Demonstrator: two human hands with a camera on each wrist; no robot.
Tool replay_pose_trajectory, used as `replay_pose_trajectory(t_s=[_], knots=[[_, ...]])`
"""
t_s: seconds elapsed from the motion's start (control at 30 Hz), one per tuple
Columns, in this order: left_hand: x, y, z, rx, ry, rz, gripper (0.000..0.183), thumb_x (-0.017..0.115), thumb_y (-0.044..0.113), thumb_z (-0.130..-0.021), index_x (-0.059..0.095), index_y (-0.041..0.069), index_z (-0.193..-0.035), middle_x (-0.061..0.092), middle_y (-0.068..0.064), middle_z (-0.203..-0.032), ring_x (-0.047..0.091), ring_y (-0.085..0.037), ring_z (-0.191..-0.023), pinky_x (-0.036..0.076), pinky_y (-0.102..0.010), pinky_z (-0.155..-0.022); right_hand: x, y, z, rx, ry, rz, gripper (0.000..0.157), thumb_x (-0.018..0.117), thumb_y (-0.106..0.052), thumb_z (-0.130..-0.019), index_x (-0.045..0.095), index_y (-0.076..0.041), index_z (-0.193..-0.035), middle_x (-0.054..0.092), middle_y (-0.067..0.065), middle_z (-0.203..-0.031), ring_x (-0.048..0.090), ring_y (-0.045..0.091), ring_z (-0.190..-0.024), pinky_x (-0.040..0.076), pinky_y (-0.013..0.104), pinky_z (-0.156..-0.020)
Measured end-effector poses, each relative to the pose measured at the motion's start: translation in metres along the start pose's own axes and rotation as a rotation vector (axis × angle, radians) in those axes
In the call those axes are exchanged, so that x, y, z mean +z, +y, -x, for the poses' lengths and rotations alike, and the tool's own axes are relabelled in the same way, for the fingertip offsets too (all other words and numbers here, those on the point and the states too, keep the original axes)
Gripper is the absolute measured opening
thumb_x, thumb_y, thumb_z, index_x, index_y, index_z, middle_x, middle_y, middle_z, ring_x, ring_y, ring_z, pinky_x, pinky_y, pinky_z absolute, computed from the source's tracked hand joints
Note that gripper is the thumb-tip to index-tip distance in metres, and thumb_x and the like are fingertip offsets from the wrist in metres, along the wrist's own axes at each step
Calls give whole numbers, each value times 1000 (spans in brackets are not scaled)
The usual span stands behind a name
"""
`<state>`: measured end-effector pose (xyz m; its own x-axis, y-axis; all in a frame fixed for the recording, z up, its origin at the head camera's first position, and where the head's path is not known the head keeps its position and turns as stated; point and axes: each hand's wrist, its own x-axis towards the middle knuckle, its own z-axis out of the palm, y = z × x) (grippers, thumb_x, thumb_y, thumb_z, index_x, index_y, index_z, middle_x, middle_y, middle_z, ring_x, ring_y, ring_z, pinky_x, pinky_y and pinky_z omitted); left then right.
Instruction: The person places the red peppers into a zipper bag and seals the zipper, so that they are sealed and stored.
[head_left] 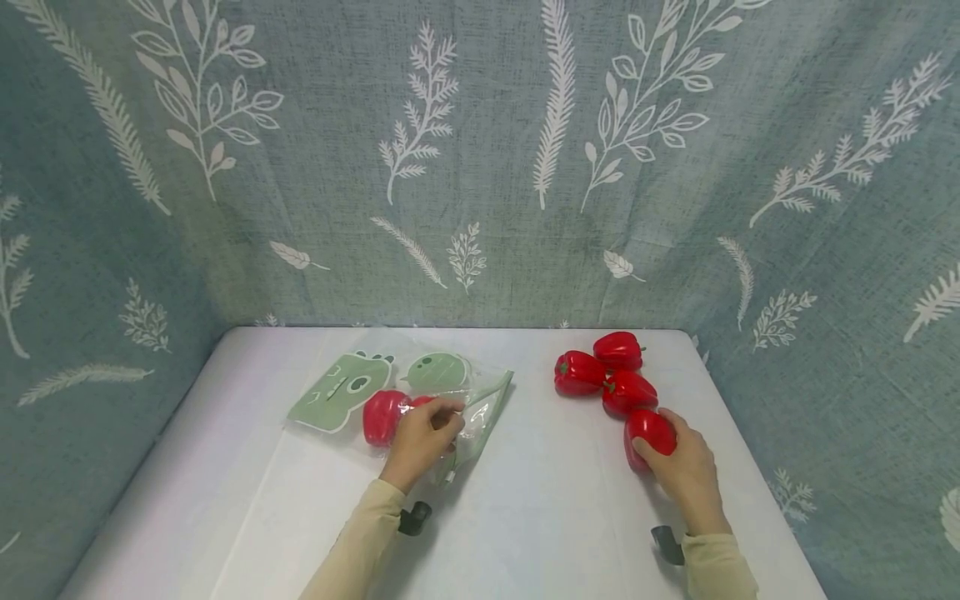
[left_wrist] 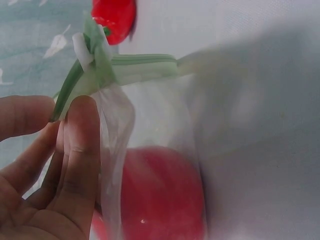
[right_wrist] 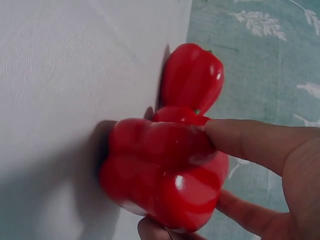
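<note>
My left hand (head_left: 420,437) pinches the green zip edge (left_wrist: 75,87) of a clear zip bag (head_left: 337,398) printed with green cartoon shapes. Inside the bag lies a red bell pepper (head_left: 382,418), and more red shows beside it, partly behind my hand. On the right side of the table, my right hand (head_left: 688,471) grips another red bell pepper (right_wrist: 160,170), thumb on one side and fingers around the other. Just beyond it sit three more red bell peppers (head_left: 580,373), close together. A white slider (left_wrist: 82,50) shows on the zip in the left wrist view.
A white table (head_left: 540,500) carries everything. Green-grey cloth (head_left: 480,267) with white leaf prints rises behind the table and along both sides. A dark strap-like piece (head_left: 415,518) sticks out at my left wrist, and a similar one (head_left: 666,546) at my right.
</note>
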<state>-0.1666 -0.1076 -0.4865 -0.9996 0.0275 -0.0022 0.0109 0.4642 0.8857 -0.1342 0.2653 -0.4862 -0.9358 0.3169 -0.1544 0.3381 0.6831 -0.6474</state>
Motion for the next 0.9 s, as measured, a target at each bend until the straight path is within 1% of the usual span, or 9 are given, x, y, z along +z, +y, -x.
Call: replay_pose_trajectory(t_s=[0.1, 0.3, 0.57, 0.7, 0.9], knots=[[0, 0, -1, -10, -2, 0, 24, 71, 19, -94, 73, 13, -117, 68, -3, -100, 67, -17, -82, 61, -31, -70, 1, -1, -2, 8, -13, -5, 89, 80, -29, -85, 30, -6, -156, 40, 32, -144, 38, 54, -129, 49, 67, -94], [0, 3, -3, -10, -10, 3, 25, 70, 18, -94, 72, 11, -119, 68, -3, -99, 67, -17, -81, 61, -30, -70, 5, -3, 0, 20, 7, -40, 91, 81, -28, -83, 31, -6, -156, 39, 31, -147, 39, 53, -131, 50, 64, -94], [-1, 3, -4, -5, -3, -6, 23, 70, 14, -94, 73, 11, -117, 68, -3, -98, 66, -17, -80, 61, -30, -69, 11, -12, 3, -15, -18, -59, 90, 81, -29, -85, 30, -6, -156, 38, 30, -150, 38, 53, -133, 48, 63, -96], [-1, 2, -4, -15, -6, -7, 23, 70, 16, -94, 73, 12, -117, 68, -3, -98, 66, -17, -82, 61, -30, -69, 17, -17, 3, -26, -27, -61, 90, 81, -29, -84, 31, -8, -156, 40, 30, -147, 40, 52, -132, 50, 63, -94], [0, 3, -5, -16, -1, -10, 22, 70, 15, -94, 73, 13, -116, 68, -2, -98, 66, -17, -82, 61, -30, -69, 29, -28, 4, -70, -39, -85, 86, 81, -27, -84, 34, -10, -155, 42, 27, -147, 41, 50, -132, 51, 61, -94]])
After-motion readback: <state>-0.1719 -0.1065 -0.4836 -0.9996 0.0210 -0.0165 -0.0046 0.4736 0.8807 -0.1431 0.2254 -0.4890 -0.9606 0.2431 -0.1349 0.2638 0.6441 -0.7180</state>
